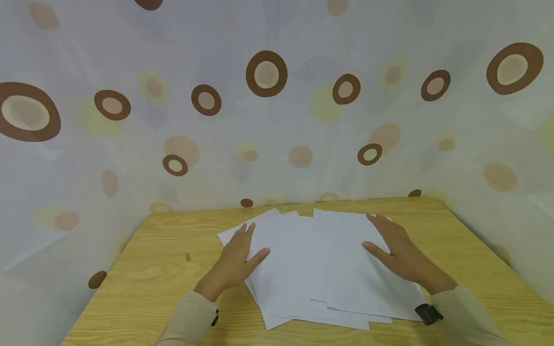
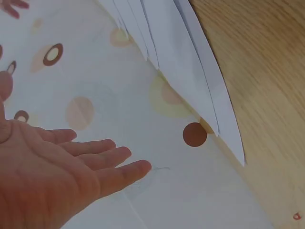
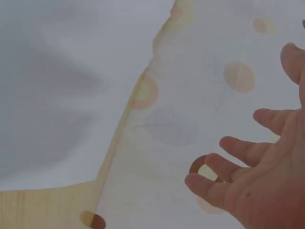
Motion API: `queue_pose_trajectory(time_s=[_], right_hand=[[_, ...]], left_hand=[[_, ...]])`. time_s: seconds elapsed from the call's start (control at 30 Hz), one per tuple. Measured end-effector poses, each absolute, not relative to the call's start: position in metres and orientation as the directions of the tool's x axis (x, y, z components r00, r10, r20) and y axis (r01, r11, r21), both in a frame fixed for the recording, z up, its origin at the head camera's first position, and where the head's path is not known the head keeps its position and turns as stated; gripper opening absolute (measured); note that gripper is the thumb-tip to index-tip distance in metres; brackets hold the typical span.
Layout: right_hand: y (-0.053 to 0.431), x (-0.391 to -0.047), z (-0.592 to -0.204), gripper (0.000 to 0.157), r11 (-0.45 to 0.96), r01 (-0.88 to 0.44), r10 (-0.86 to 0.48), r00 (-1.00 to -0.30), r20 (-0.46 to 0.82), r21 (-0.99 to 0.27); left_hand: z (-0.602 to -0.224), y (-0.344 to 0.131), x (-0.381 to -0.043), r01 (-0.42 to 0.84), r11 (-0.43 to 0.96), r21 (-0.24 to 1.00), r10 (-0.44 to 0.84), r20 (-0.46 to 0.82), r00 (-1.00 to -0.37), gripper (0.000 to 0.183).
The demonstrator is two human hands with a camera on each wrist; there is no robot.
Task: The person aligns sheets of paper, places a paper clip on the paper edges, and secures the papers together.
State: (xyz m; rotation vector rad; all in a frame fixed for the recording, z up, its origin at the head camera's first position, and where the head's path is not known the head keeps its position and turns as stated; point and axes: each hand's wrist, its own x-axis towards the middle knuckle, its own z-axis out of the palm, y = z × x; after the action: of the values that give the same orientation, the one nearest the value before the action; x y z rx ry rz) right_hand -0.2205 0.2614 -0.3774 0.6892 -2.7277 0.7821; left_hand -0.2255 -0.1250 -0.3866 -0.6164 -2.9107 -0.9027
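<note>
Several white paper sheets (image 1: 294,269) lie fanned out and overlapping on the wooden table. Over their left side is my left hand (image 1: 235,262), fingers extended and thumb spread apart. My right hand (image 1: 400,254) hovers above the right part of the sheets, its fingers straight too. Both palms face inward and neither hand holds anything. In the left wrist view the left hand (image 2: 62,171) shows its bare palm, with the sheets' edges (image 2: 190,62) beyond it. The right wrist view shows the right hand (image 3: 252,171) raised with spread fingers beside a sheet (image 3: 62,95).
A small paper clip (image 1: 188,257) lies on the table (image 1: 143,288) left of the sheets. Behind and at both sides hangs a pale curtain (image 1: 277,120) with brown and beige ovals, meeting the table's edges. A dark band (image 1: 428,314) sits at the right wrist.
</note>
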Motion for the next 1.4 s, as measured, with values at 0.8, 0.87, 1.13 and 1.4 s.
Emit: queue_pose_trajectory(time_s=[0.8,0.87,1.13,1.4], right_hand=[[0.328,-0.217,-0.409,0.074,0.692,0.056,-0.136,-0.969,-0.206,-0.719],[0.33,-0.218,-0.409,0.076,0.684,0.087,-0.132,-0.962,-0.24,-0.725],[0.335,-0.218,-0.413,0.088,0.626,0.19,-0.096,-0.944,-0.317,-0.756],[0.332,-0.22,-0.413,0.088,0.612,0.184,-0.105,-0.945,-0.309,-0.769]], left_hand=[[-0.416,-0.146,-0.216,-0.114,0.398,0.91,0.147,-0.186,-0.972,0.068],[-0.418,-0.145,-0.215,-0.123,0.416,0.901,0.13,-0.192,-0.973,0.068],[-0.422,-0.146,-0.211,-0.161,0.402,0.902,0.088,-0.213,-0.973,0.069],[-0.422,-0.142,-0.21,-0.18,0.386,0.905,0.078,-0.226,-0.971,0.07]])
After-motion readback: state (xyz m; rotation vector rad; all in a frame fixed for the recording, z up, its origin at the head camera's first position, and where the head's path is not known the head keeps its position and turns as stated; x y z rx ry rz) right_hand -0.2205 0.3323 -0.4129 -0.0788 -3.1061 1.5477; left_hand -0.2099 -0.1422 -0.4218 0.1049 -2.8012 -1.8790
